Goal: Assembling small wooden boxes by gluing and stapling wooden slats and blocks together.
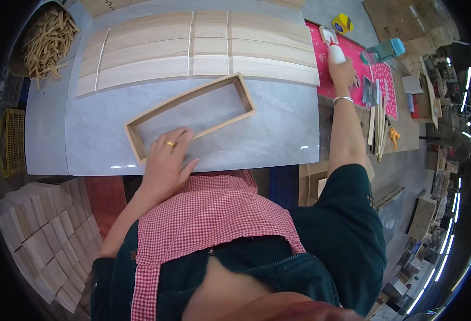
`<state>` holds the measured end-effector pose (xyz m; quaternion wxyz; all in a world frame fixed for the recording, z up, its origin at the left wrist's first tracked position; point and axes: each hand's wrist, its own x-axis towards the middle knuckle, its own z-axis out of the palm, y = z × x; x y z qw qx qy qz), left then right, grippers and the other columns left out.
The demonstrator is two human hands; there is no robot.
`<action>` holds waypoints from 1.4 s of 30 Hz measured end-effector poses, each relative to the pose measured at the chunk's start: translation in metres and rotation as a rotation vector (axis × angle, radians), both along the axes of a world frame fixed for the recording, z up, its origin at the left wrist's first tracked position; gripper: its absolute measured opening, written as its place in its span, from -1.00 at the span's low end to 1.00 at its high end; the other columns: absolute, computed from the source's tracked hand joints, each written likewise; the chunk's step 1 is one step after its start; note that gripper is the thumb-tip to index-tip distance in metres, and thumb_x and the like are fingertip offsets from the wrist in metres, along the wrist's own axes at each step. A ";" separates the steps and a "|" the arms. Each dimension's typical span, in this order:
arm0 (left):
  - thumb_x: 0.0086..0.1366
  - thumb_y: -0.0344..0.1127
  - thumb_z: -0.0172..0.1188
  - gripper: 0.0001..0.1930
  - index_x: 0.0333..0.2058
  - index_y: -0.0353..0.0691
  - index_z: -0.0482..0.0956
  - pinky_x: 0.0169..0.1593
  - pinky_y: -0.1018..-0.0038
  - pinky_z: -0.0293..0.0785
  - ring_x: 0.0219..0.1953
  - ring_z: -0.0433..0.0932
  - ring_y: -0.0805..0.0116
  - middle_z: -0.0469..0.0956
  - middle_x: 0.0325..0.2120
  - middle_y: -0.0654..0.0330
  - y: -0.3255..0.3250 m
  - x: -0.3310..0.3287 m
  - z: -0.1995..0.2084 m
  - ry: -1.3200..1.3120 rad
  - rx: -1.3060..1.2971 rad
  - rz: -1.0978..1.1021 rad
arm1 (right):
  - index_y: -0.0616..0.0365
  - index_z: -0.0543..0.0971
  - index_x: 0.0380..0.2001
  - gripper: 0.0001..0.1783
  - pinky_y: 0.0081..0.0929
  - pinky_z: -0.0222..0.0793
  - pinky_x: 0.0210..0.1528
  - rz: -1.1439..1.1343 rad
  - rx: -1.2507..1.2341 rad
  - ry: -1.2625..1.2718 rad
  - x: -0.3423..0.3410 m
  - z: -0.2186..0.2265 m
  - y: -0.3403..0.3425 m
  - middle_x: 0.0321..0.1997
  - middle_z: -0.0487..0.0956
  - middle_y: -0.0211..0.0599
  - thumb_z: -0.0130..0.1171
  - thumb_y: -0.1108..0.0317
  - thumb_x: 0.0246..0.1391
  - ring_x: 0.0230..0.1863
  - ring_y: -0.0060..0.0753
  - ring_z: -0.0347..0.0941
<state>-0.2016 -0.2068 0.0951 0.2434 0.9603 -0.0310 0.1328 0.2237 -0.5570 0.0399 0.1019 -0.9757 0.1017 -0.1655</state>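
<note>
A long rectangular wooden frame (182, 105) lies tilted on the grey marbled tabletop, its far right corner close to the stacked boards. My left hand (167, 155) rests on the frame's near side, fingers stretched out and a ring on one of them. Far to the right, my right hand (342, 72) is closed around a white squeeze bottle (336, 54) with a red tip. The bottle is over a pink patterned sheet (356, 67), its tip next to a small white holder (328, 35).
Long pale boards (149, 48) tied with white cords lie behind the frame. A bin of wood strips (50, 40) stands far left. On the right are a yellow tub (342, 23), a teal dispenser (389, 50), thin sticks (379, 128) and an orange clamp (394, 137). Stacked blocks (48, 235) stand lower left.
</note>
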 end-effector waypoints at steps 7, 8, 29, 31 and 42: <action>0.31 -0.36 0.07 -0.62 0.10 -0.13 0.55 0.01 0.39 0.33 -0.17 0.52 0.30 0.57 -0.26 0.22 0.001 0.009 -0.031 -0.103 0.144 -0.021 | 0.36 0.37 0.02 -0.24 -0.59 0.52 -0.50 0.226 0.991 -0.328 -0.059 0.056 0.005 -0.30 0.61 -0.01 0.55 0.10 -0.04 -0.44 -0.36 0.61; 0.31 -0.33 0.08 -0.64 0.08 -0.10 0.56 0.02 0.40 0.33 -0.17 0.51 0.32 0.56 -0.28 0.24 0.002 0.013 -0.034 -0.165 0.128 -0.072 | 0.37 0.37 -0.02 -0.39 -0.63 0.50 -0.52 0.282 1.120 -0.382 -0.093 0.075 0.024 -0.29 0.60 0.03 0.46 0.20 0.08 -0.47 -0.41 0.59; 0.20 -0.37 0.24 -0.78 -0.17 -0.25 0.62 0.26 0.27 0.41 0.04 0.53 0.25 0.59 -0.10 0.09 -0.025 -0.017 -0.062 -0.366 0.099 -0.161 | 0.17 0.41 0.15 -0.32 -0.41 0.57 -0.17 1.188 0.892 0.154 -0.325 0.054 0.188 -0.02 0.55 -0.13 0.45 0.36 -0.06 -0.13 -0.18 0.57; 0.19 -0.37 0.24 -0.79 -0.19 -0.26 0.63 0.26 0.27 0.41 0.03 0.53 0.26 0.60 -0.11 0.09 -0.025 -0.017 -0.063 -0.342 0.101 -0.160 | 0.17 0.41 0.15 -0.32 -0.41 0.57 -0.16 1.206 0.874 0.156 -0.326 0.056 0.189 -0.02 0.55 -0.13 0.46 0.36 -0.05 -0.13 -0.18 0.57; 0.17 -0.38 0.26 -0.81 -0.24 -0.31 0.65 0.34 0.24 0.35 0.09 0.53 0.23 0.62 -0.04 0.04 -0.023 -0.014 -0.052 -0.377 0.115 -0.159 | 0.16 0.41 0.14 -0.33 -0.44 0.55 -0.21 1.210 0.818 0.062 -0.314 0.051 0.200 -0.05 0.57 -0.13 0.47 0.33 -0.03 -0.18 -0.22 0.57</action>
